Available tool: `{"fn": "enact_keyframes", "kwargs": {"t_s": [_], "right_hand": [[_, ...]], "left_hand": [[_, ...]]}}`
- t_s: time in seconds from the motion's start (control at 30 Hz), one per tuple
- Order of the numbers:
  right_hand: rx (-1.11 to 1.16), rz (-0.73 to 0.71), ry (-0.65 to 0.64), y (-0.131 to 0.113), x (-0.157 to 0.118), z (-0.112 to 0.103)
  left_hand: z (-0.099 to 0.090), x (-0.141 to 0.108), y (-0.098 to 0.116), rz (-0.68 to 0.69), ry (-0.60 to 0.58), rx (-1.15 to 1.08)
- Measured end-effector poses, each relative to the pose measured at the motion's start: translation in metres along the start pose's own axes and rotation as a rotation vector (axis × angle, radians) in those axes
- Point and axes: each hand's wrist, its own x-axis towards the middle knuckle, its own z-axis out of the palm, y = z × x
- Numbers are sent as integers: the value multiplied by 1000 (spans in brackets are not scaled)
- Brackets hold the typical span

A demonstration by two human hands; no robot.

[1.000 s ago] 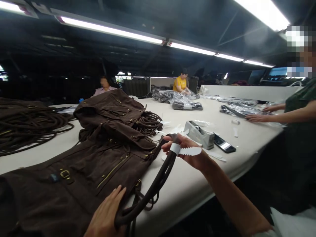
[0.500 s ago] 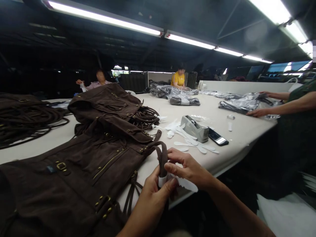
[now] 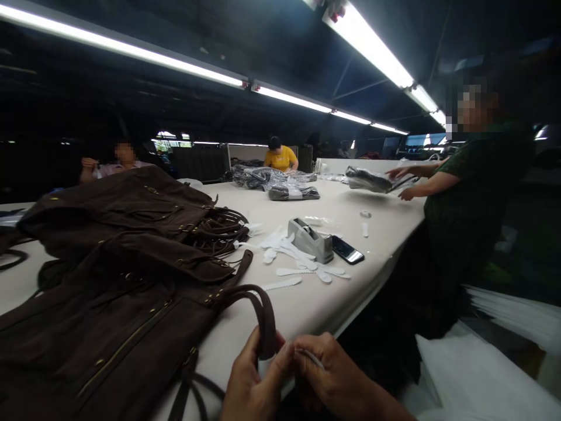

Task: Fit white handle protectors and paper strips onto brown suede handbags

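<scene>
From the head camera, the left hand (image 3: 256, 380) was curled around the lower end of a looped handle (image 3: 266, 310), fingers closed against it with the thumb on top. The handle belonged to a dark brown suede bag (image 3: 109, 280) with brass zips and studs, lying flat on the bench (image 3: 302, 313). The right hand (image 3: 328, 371) sat just beside the left, almost touching it, its thumb and fingers pinching a thin white paper strip (image 3: 310, 358). More white showed at the foot of the handle, though the hands hid most of it.

Both hands were at the near edge of the bench, low in the frame. Bare bench lay to their right and ahead, up to a scatter of serrated paper strips (image 3: 289, 275). Among these stood a grey tape dispenser (image 3: 309, 241), with a phone (image 3: 346, 250) just beside it.

Along the far right edge, a co-worker's hands (image 3: 405, 184) were at a plastic-wrapped bag (image 3: 368, 179), partly lifted off the bench. Further along were more wrapped bags (image 3: 293, 192), and a person in a yellow shirt (image 3: 280, 158) sat beyond them. Another person (image 3: 116, 169) sat past the suede bag.
</scene>
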Motion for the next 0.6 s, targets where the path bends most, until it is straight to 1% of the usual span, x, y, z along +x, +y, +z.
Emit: {"fn": "enact_keyframes", "kwargs": {"t_s": [0.07, 0.13, 0.2, 0.27, 0.3, 0.4, 0.47, 0.53, 0.6], "right_hand": [[-17, -105, -20, 4, 0, 8], [-50, -182, -20, 5, -1, 13], [-57, -183, 15, 8, 1, 12], [-3, -115, 53, 13, 7, 6], [50, -66, 41, 17, 12, 2], [259, 84, -87, 30, 33, -11], [373, 177, -117, 38, 48, -16], [450, 276, -100, 41, 63, -15], [490, 352, -149, 39, 78, -8]], "left_hand": [[-7, 4, 2, -7, 49, -29], [-15, 9, 6, -46, 43, -69], [-20, 11, 9, -48, 11, -85], [-20, 8, 12, 8, 27, -47], [-18, 5, 13, 55, 58, -4], [-9, -10, 12, 211, 169, 165], [-4, -22, 10, 271, 196, 248], [-3, -34, 8, 292, 197, 296], [-5, -45, 5, 314, 195, 348]]}}
